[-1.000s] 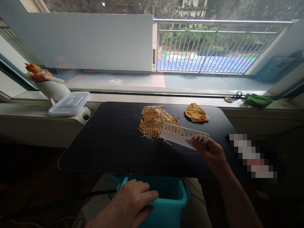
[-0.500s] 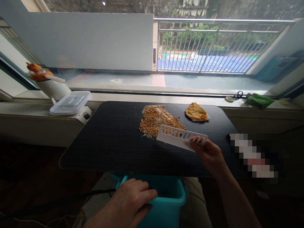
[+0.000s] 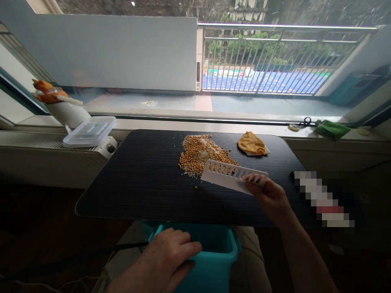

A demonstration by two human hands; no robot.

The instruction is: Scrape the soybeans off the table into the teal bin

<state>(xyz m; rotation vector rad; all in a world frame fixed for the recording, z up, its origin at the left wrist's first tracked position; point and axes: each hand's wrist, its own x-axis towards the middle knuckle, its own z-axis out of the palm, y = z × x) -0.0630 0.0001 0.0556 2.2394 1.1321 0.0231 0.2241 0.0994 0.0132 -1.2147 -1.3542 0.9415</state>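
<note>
My right hand [image 3: 270,197] is closed on one end of a white plastic strip with a row of slots [image 3: 227,179]. The strip's far end touches the near right side of a heap of yellow beans mixed with white rice-like grains [image 3: 198,152]. This heap lies on a black tabletop [image 3: 131,183]. Below the table's front edge, my left hand [image 3: 174,252] grips the rim of a turquoise bucket [image 3: 214,264], which stands between the legs. The inside of the bucket is dark, and its contents cannot be made out.
An orange-yellow folded cloth [image 3: 252,143] lies at the table's back right. A clear plastic lid or box [image 3: 91,132] rests on the radiator [image 3: 51,140] to the left. On the sill are a green cloth [image 3: 331,129] and a white holder [image 3: 69,114].
A single bean now lies apart on the table, in front of the heap. Both hands and the slotted strip have hardly moved.
</note>
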